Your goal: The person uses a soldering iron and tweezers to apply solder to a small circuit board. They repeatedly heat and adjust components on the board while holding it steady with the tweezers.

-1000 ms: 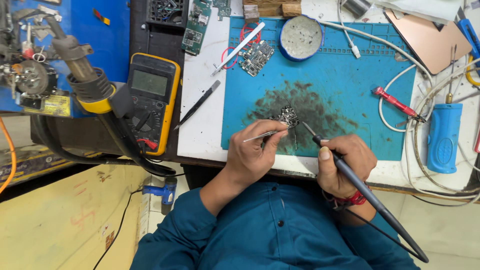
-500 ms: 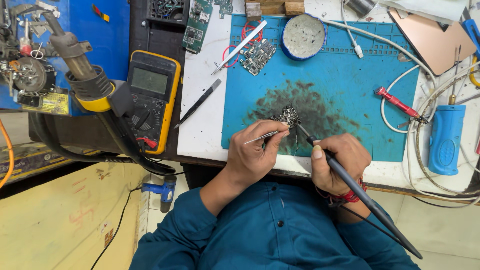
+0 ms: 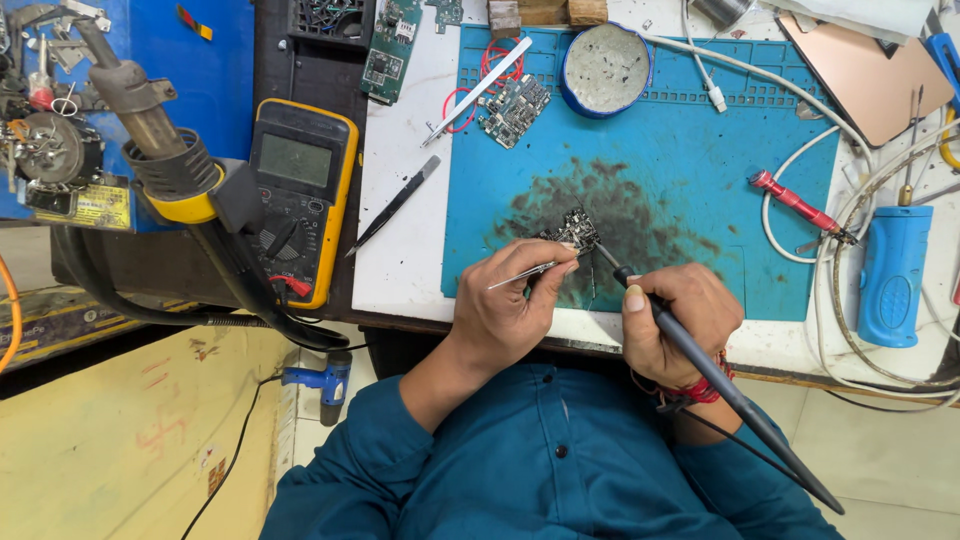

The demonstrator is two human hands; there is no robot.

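Head view. The blue mat [image 3: 700, 170] serves as the landmark. On its scorched dark patch, near the mat's near edge, lies a small circuit board [image 3: 573, 230].

The left hand [image 3: 510, 310] sits at the mat's near edge, fingers pinched shut on silver tweezers [image 3: 525, 272] whose tips reach to the board's near side. The right hand [image 3: 680, 320], just right of the left one and apart from it, is closed in a pen grip on a black soldering iron [image 3: 700, 370]; the iron's tip meets the board at its right edge, and its handle and cord run back off the mat past the wrist.

At the mat's far edge stands a round tin [image 3: 605, 68], with a second board [image 3: 514, 108] and red wire just left of it. On the mat's right side lies a red screwdriver [image 3: 795, 205]; off the mat to the right stands a blue tool [image 3: 893, 275] among white cables. Left of the mat, on the white tabletop, lie black tweezers [image 3: 395, 205]; further left rests a yellow multimeter [image 3: 300, 195], and beyond it a hot-air gun [image 3: 150, 140].
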